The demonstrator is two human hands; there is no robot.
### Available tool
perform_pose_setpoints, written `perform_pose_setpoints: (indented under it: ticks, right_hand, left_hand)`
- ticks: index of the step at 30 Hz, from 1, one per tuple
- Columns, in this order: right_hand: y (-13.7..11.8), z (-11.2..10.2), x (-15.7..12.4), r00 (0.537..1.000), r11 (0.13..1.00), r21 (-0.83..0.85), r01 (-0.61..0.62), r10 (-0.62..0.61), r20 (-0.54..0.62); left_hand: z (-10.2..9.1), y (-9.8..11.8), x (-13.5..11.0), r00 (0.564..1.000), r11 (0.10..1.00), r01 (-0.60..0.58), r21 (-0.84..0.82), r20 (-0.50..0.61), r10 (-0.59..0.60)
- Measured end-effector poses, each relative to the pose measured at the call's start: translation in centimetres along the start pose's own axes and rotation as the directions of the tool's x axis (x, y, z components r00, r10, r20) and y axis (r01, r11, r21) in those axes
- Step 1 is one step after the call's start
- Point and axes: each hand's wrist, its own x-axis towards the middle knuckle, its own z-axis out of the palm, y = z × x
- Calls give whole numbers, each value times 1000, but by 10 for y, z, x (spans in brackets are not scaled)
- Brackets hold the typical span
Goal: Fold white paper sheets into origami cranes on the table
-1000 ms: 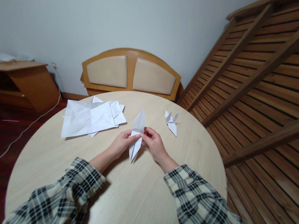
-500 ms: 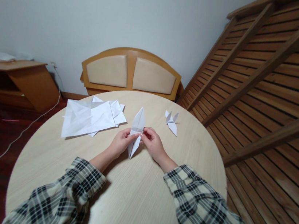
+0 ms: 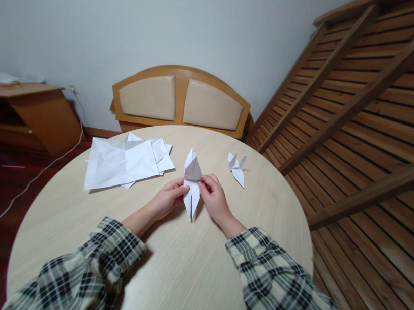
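While folded paper (image 3: 193,181) is being held: left hand (image 3: 165,199), right hand (image 3: 217,200) are pinching its sides.
Sheets (image 3: 129,165): lying at nine o'clock.
Paper figure (image 3: 236,167): resting at two o'clock.

The head camera looked forward and down from close above and behind the left hand (image 3: 169,197) and right hand (image 3: 215,199).

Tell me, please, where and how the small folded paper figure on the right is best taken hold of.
The paper figure is probably best pinched by its long flap, from the near side: the flap points that way, away from the raised tips, which may bend easily.
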Motion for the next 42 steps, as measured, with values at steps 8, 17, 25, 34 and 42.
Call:
perform_pose_setpoints:
  ticks: [8, 17, 25, 34, 42]
  right_hand:
    - [-1, -1, -1, 1000, 1000, -25, 17, -17, 13]
    - [-8, -2, -2, 998, 1000, 2, 0, 0, 59]
    - [-10, -3, -3, 1000, 1000, 7, 4, -4, 31]
    - [-13, -3, -3, 998, 999, -18, 48, -47, 39]
    - [-14, -3, -3, 997, 998, -19, 64, -64, 45]
  left_hand:
    - [2, 2, 0, 999, 997, 32, -75, -18, -33]
    - [0, 0, 2, 998, 996, 12, -88, -65, -18]
    - [0, 4, 2, 993, 970, 86, -229, -65, -104]
    - [-2, 4, 4, 985, 956, 145, -254, -56, -165]
    - [-2, 1, 3, 996, 992, 56, -116, -60, -64]
